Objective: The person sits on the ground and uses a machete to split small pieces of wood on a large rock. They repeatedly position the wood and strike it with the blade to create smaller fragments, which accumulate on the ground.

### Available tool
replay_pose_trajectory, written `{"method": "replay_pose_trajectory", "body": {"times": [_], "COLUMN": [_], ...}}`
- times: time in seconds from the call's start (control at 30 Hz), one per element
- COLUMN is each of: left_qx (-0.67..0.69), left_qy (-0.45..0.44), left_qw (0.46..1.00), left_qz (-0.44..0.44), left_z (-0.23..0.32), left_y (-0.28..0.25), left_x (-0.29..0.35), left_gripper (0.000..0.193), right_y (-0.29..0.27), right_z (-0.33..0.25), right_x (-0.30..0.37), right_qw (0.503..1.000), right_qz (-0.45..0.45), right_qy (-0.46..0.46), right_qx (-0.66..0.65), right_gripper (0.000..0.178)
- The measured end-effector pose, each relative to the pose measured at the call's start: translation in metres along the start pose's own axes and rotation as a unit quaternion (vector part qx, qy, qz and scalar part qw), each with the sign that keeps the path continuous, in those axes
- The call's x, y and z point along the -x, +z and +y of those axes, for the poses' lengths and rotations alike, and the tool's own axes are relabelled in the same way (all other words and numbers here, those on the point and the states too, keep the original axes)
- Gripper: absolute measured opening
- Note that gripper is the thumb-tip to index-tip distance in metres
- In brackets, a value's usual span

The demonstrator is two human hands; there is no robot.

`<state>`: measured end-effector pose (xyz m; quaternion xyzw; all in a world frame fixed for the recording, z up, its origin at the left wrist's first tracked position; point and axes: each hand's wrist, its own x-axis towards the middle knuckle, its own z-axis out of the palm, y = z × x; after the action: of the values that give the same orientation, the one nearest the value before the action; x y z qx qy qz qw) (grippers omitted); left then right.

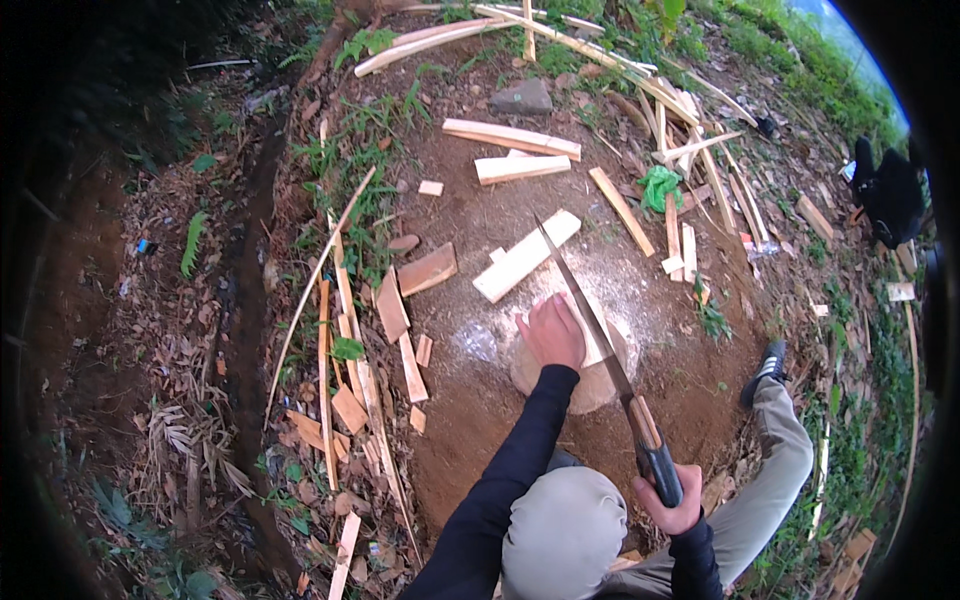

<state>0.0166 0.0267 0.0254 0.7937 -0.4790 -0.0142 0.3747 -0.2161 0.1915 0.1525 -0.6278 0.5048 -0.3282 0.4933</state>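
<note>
A pale wooden board lies on the round tree stump, dusted with sawdust. My left hand presses down on this board from its left side, fingertips toward the far end. My right hand is wrapped round the black handle of a long saw, whose blade tapers toward its far tip. The blade slants away over the board, just right of my left hand; its toothed edge is too small to make out, and I cannot tell whether it touches the wood. Another pale board rests on the ground beyond the stump.
Offcuts and long strips lie to the left, beside a darker, leafy strip of ground. Wood pieces and a grey stone lie ahead. At right are a strip pile, a green plastic bag and my shoe.
</note>
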Motion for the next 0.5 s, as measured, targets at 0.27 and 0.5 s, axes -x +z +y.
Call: {"method": "replay_pose_trajectory", "body": {"times": [0.27,0.5], "left_qx": [-0.021,-0.071], "left_qy": [-0.030,-0.033], "left_qw": [0.996,0.992], "left_qz": [-0.078,-0.096], "left_z": [0.012,0.003], "left_y": [-0.013,-0.001], "left_x": [-0.008,-0.017], "left_gripper": [0.036,0.042], "right_y": [0.007,0.021], "right_z": [-0.001,-0.008], "right_x": [0.006,0.011], "right_qw": [0.998,0.998], "right_qz": [0.017,0.044], "right_qy": [0.038,0.020], "right_qx": [-0.042,-0.051], "right_gripper": [0.025,0.025]}}
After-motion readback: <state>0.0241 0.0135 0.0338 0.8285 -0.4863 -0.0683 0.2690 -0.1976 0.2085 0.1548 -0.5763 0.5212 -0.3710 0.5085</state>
